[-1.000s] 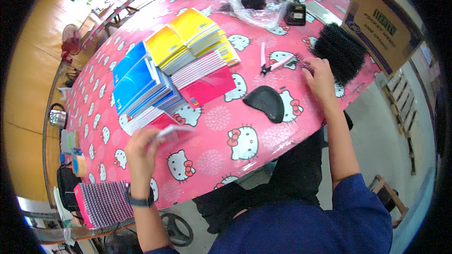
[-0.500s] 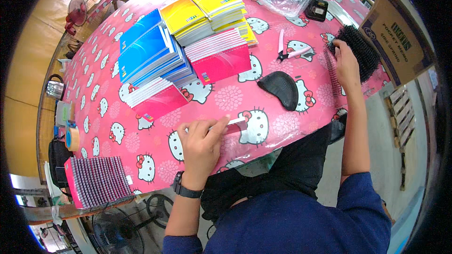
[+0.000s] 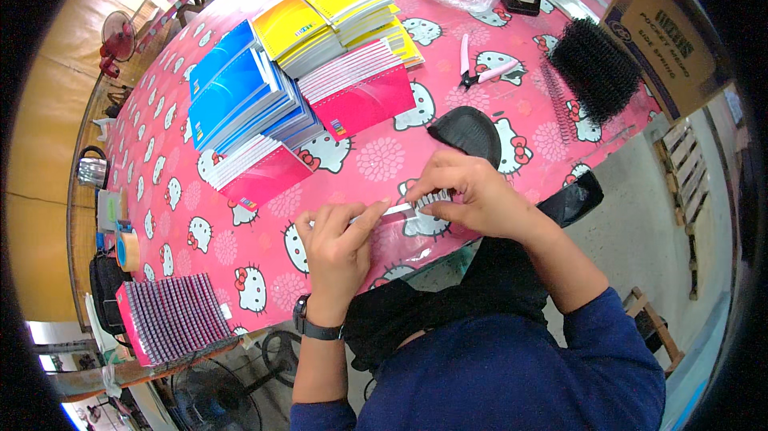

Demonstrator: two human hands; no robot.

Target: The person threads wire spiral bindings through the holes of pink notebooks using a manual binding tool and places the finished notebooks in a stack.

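Note:
My left hand (image 3: pixel 340 247), a black watch on its wrist, pinches a thin white-edged notepad (image 3: pixel 396 211) just above the table's near edge. At the pad's right end, my right hand (image 3: pixel 488 195) holds a small wire coil (image 3: pixel 434 198) between thumb and fingers. The coil's tip seems to meet the pad, partly covered by my fingers. Beyond my right hand lies a black half-moon pouch (image 3: pixel 468 129). Farther right is a heap of black spiral coils (image 3: pixel 596 71), with a few loose coils (image 3: pixel 554 103) along its left side.
Stacks of blue notepads (image 3: pixel 240 99), yellow notepads (image 3: pixel 336 7) and pink notepads (image 3: pixel 360 95) stand at the far left. Pink-handled cutters (image 3: pixel 484 75) lie beyond the pouch. Spiral-bound pads (image 3: pixel 172 311) sit at the near left corner, a cardboard box (image 3: pixel 672 39) at the right.
My right hand has moved left and nearer, from the coil heap to the notepad's right end, bringing a coil. My left hand keeps hold of the notepad in nearly the same place.

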